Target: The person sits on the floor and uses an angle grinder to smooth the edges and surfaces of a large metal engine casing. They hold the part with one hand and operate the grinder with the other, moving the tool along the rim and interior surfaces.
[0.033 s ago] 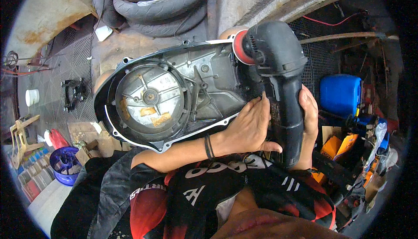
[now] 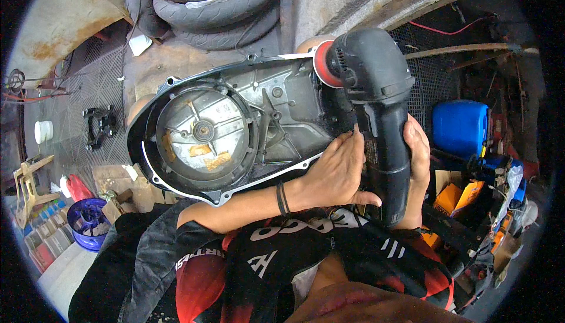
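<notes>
A grey engine side cover (image 2: 282,108) lies in front of me with its hollow inside facing up. On its right end rests a black polisher (image 2: 385,146), its red-backed pad (image 2: 325,64) at the cover's upper right rim. My right hand (image 2: 418,152) is wrapped around the right side of the polisher's handle. My left hand (image 2: 338,170) lies over the cover's lower right rim, fingers straight and thumb apart, touching the polisher's left side. My left forearm runs along the lower rim. Torn brown scraps (image 2: 218,160) sit in the cover's round recess.
Stacked tyres (image 2: 218,14) stand at the far side. A blue jerrycan (image 2: 460,129) and an opened orange box (image 2: 459,198) are on the right. At left lie a black metal part (image 2: 99,129), a purple wheel hub (image 2: 88,224) and a wooden stand (image 2: 26,190).
</notes>
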The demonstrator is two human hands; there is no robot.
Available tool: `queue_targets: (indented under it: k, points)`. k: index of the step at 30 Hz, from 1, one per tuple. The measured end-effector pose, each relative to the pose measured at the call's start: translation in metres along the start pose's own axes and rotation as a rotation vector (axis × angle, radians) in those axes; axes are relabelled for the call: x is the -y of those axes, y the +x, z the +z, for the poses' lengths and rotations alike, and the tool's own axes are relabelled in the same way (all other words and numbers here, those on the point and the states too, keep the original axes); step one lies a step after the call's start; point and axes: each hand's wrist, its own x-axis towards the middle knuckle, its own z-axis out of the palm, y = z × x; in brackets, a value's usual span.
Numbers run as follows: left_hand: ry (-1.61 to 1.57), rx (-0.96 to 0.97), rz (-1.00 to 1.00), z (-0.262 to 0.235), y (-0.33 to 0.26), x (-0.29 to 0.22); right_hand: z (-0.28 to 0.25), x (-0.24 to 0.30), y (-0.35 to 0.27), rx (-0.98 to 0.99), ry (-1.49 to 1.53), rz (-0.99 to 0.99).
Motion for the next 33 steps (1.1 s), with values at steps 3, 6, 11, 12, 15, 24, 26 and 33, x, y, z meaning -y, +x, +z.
queue_targets:
  k: [3,6,11,12,15,24,26,33]
  points:
    - [-0.016,-0.009,0.0,0.0,0.0,-0.001,0.001,0.002,-0.002,-0.014,-0.006,0.011]
    - [0.023,0.012,0.012,-0.002,0.005,0.0,-0.013,-0.006,-0.001,-0.115,-0.03,0.023]
    - [-0.003,0.05,-0.01,-0.001,0.005,0.0,-0.005,0.002,0.0,-0.029,-0.013,0.004]
    - [-0.019,0.05,-0.015,-0.002,0.006,0.0,-0.004,0.002,0.0,-0.039,0.008,0.005]
    - [0.03,0.057,-0.004,-0.001,0.005,0.001,-0.007,0.005,0.001,0.007,0.009,0.029]
    - [0.018,0.059,-0.012,0.001,0.007,0.001,-0.01,0.004,0.0,-0.028,-0.026,0.019]
    - [0.013,0.042,-0.004,0.003,0.008,0.002,-0.011,0.004,0.001,-0.034,-0.036,0.029]
    - [0.043,0.006,0.006,0.005,0.001,0.0,-0.003,0.002,0.001,0.022,-0.028,0.002]
